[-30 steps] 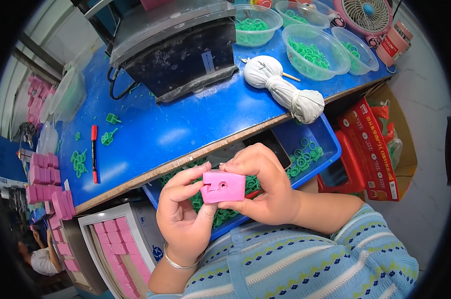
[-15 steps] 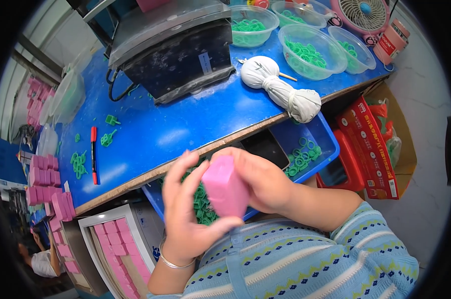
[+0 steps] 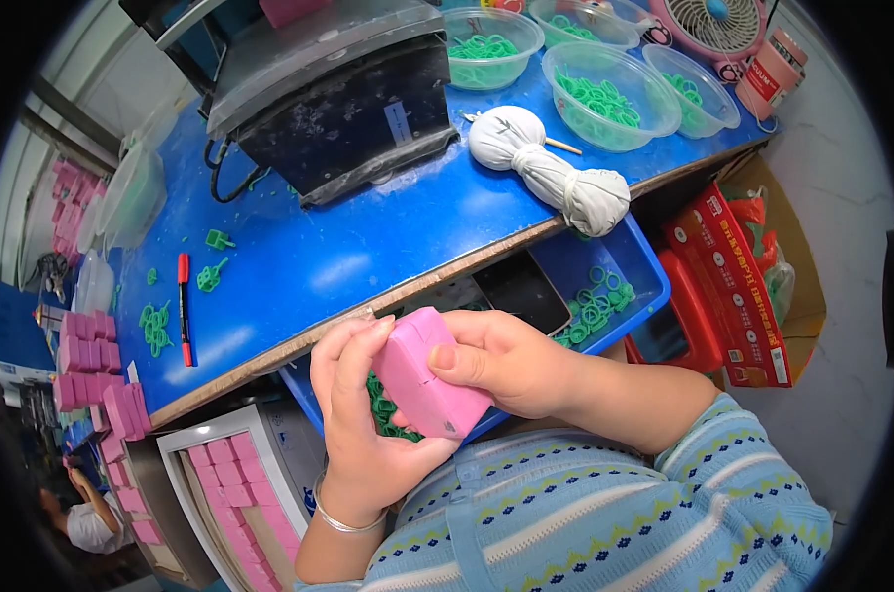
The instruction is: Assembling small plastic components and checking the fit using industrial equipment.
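Note:
A pink rubber mold block [image 3: 429, 380] with a seam across it is held between both hands, over a blue tray [image 3: 648, 259] of green wax rings below the table edge. My left hand [image 3: 353, 395] grips its left side, fingers at the top end and thumb along the bottom. My right hand [image 3: 501, 360] is closed on the right side, the thumb pressed on the upper face near the seam. Part of the right fingers is hidden behind the block. Green wax pieces [image 3: 383, 405] show in the tray between the left hand and the block.
On the blue table [image 3: 269, 286] stand a black machine [image 3: 358, 128], a tied white cloth bundle [image 3: 551, 163], a red-black marker [image 3: 184, 306] and bowls [image 3: 605, 113] of green rings. Pink blocks fill a white-framed tray [image 3: 181, 464] at lower left. A red carton [image 3: 728, 286] is at right.
The pink block has turned in my hands, so a broad face with the seam now shows. My right thumb has come onto that face, and the left fingers have drawn in around the block.

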Demonstrator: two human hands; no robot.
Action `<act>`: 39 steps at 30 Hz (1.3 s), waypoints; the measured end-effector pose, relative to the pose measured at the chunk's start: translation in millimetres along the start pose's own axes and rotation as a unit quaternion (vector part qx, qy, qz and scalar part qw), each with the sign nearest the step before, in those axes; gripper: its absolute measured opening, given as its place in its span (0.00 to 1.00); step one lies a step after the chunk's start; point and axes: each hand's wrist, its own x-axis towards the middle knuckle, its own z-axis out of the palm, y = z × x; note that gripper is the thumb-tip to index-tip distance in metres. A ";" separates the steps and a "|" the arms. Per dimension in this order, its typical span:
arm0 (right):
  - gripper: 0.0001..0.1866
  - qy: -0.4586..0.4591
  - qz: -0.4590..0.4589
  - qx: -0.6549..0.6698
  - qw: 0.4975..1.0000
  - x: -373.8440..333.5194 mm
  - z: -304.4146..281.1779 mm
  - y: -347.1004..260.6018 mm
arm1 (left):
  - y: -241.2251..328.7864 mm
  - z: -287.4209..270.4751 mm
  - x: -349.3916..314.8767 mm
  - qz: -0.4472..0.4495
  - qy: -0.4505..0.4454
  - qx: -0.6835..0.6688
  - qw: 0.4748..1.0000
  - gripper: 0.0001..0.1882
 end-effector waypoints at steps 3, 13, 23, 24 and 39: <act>0.24 -0.005 0.016 0.040 0.999 0.8 -3.8 4.2 | 1.4 -2.9 1.8 0.001 -0.013 0.014 1.000 0.46; 0.27 -0.051 -0.014 0.100 0.994 2.2 -10.3 15.0 | 4.3 3.3 3.1 0.008 -0.010 0.029 0.999 0.52; 0.23 0.064 -0.017 -0.102 0.993 -1.5 -13.6 1.9 | -5.5 -1.9 -0.4 -0.015 -0.007 0.037 0.999 0.60; 0.23 0.063 -0.017 -0.102 0.993 -1.4 -13.3 2.2 | -4.8 -1.2 -0.8 -0.030 0.009 0.017 0.999 0.61; 0.19 0.032 -0.070 -0.115 0.990 -3.1 -20.7 -1.9 | -5.5 -10.8 1.1 -0.275 0.025 -0.453 0.847 0.27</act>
